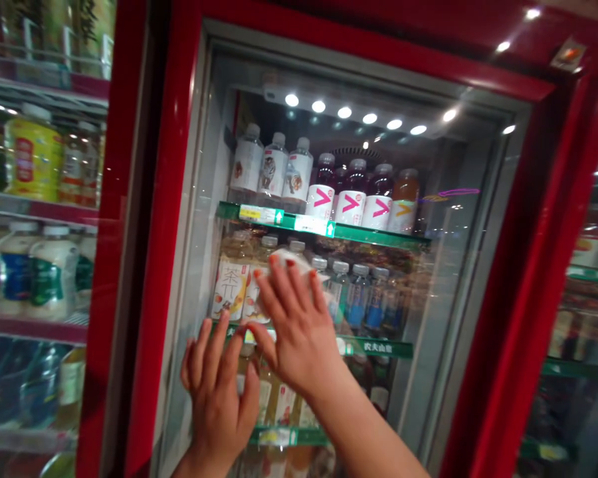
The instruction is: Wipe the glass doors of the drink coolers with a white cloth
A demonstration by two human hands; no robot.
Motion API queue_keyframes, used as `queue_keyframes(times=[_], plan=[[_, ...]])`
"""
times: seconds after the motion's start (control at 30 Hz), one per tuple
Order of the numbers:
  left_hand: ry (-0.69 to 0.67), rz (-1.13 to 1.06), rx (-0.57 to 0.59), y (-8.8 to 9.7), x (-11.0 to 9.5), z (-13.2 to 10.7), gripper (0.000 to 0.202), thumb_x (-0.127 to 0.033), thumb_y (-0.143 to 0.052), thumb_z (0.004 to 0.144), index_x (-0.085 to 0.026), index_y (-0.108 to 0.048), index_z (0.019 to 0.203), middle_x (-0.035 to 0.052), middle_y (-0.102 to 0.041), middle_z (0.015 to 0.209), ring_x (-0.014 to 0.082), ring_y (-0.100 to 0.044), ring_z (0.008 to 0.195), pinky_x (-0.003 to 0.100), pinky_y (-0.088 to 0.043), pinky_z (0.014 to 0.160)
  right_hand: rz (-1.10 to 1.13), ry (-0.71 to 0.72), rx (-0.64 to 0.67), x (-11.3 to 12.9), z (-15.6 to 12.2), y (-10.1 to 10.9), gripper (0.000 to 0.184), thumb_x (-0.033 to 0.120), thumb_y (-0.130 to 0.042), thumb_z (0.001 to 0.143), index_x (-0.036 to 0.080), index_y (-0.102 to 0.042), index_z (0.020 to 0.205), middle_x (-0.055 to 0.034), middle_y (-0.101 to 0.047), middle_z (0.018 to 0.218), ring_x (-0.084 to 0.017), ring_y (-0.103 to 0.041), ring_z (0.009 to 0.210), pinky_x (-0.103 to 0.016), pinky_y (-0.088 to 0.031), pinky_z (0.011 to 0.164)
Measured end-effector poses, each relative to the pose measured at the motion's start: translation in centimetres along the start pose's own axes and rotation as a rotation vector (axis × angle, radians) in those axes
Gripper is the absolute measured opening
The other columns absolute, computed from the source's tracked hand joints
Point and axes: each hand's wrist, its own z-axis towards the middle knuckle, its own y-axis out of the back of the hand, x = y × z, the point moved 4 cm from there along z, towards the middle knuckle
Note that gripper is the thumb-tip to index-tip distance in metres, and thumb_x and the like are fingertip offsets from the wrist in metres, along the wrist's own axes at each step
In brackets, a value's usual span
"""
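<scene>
Cooler glass under left hand, right hand

Head view, close on glass cooler door

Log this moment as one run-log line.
left hand: flat on red-framed glass cooler door | right hand: pressing white cloth against glass

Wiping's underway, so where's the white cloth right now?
In the head view, the white cloth is pressed under the right hand's fingers against the glass door, just below the green shelf edge.
</scene>
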Motion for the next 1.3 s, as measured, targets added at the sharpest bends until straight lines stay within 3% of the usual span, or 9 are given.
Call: queue_keyframes(times=[0.1, 0.27, 0.33, 0.5, 0.67, 0.9, 1.07, 1.13, 1.3], plan=[[-0.036, -0.095, -0.033, 1.3, -0.3, 3.0, 0.068, -0.015, -0.056, 0.103, -0.029, -0.045, 0.168, 0.0059, -0.055, 0.167, 0.0240, -0.047, 0.158, 0.043, -0.030, 0.135, -0.019, -0.031, 0.026, -2.4, -2.1, 0.2, 0.073, 0.044, -0.041, 0.114, 0.027, -0.010, 0.178, -0.0016, -0.015, 0.185, -0.025, -0.011, 0.173, -0.058, -0.027, 0.141], [-0.158, -0.016, 0.008, -1.1, -2.8, 8.4, 0.067, -0.027, -0.059, 0.106, -0.030, -0.041, 0.170, 0.0058, -0.043, 0.176, 0.0303, -0.032, 0.168, 0.057, -0.014, 0.141, -0.077, -0.796, -0.218, -15.0, -7.1, 2.8, 0.079, 0.059, -0.032, 0.114, 0.023, -0.006, 0.179, -0.0208, -0.006, 0.184, -0.048, -0.008, 0.170, -0.090, -0.019, 0.126], [-0.161, 0.038, 0.015, -2.8, -3.4, 9.2, 0.072, -0.034, -0.060, 0.107, -0.029, -0.033, 0.174, 0.0067, -0.034, 0.180, 0.0322, -0.023, 0.171, 0.060, -0.009, 0.141, -0.060, -0.802, -0.214, -14.3, -8.0, 2.8, 0.084, 0.062, -0.035, 0.112, 0.023, -0.004, 0.179, -0.0215, -0.004, 0.184, -0.049, -0.005, 0.170, -0.090, -0.018, 0.126], [-0.156, 0.049, 0.011, -4.4, -3.7, 8.7, 0.077, -0.032, -0.063, 0.105, -0.029, -0.031, 0.175, 0.0044, -0.032, 0.181, 0.0294, -0.022, 0.172, 0.055, -0.008, 0.142, -0.019, -0.189, 0.103, -8.5, -10.6, 1.4, 0.089, 0.066, -0.045, 0.108, 0.030, -0.004, 0.179, -0.0082, -0.008, 0.186, -0.040, -0.013, 0.172, -0.073, -0.025, 0.135], [-0.169, 0.055, -0.004, -4.3, -3.7, 8.7, 0.073, -0.032, -0.062, 0.105, -0.024, -0.036, 0.173, 0.0071, -0.033, 0.180, 0.0285, -0.018, 0.173, 0.055, -0.006, 0.143, -0.062, -0.684, -0.077, -15.2, -9.5, 3.4, 0.082, 0.056, -0.025, 0.115, 0.020, 0.018, 0.175, -0.0193, 0.003, 0.185, -0.040, -0.001, 0.172, -0.081, -0.019, 0.132], [-0.076, -0.187, -0.052, -1.3, -2.1, 7.1, 0.074, -0.016, -0.058, 0.104, -0.025, -0.033, 0.174, 0.0107, -0.039, 0.178, 0.0281, -0.034, 0.167, 0.054, -0.026, 0.140, -0.016, 0.016, 0.128, -5.2, -4.0, 1.8, 0.085, 0.052, -0.039, 0.113, 0.024, 0.009, 0.177, -0.0030, -0.013, 0.186, -0.025, -0.006, 0.173, -0.055, -0.017, 0.143], [-0.058, 0.015, 0.032, -0.9, -1.0, 1.7, 0.074, -0.021, -0.061, 0.105, -0.022, -0.033, 0.174, 0.0076, -0.027, 0.183, 0.0290, -0.017, 0.173, 0.050, -0.007, 0.144, -0.081, -0.630, -0.073, -13.6, -6.3, 2.9, 0.073, 0.047, -0.025, 0.116, 0.024, 0.006, 0.178, -0.0123, 0.003, 0.186, -0.036, -0.001, 0.173, -0.077, -0.017, 0.135], [-0.066, 0.040, 0.022, -1.3, -0.8, 0.1, 0.078, -0.022, -0.062, 0.105, -0.021, -0.028, 0.175, 0.0064, -0.023, 0.184, 0.0278, -0.016, 0.173, 0.049, -0.007, 0.144, -0.077, -0.689, -0.126, -12.8, -5.3, 2.5, 0.074, 0.048, -0.024, 0.116, 0.019, 0.005, 0.178, -0.0154, 0.004, 0.185, -0.037, 0.003, 0.173, -0.079, -0.015, 0.134], [-0.068, -0.078, 0.018, -1.2, 0.0, -0.7, 0.078, -0.016, -0.052, 0.105, -0.020, -0.022, 0.177, 0.0045, -0.021, 0.185, 0.0252, -0.018, 0.172, 0.047, -0.010, 0.143, 0.050, 0.080, 0.037, 0.3, -4.8, 0.2, 0.069, 0.050, -0.040, 0.114, 0.026, -0.021, 0.177, 0.0051, -0.010, 0.186, -0.019, -0.005, 0.173, -0.044, -0.004, 0.143]])
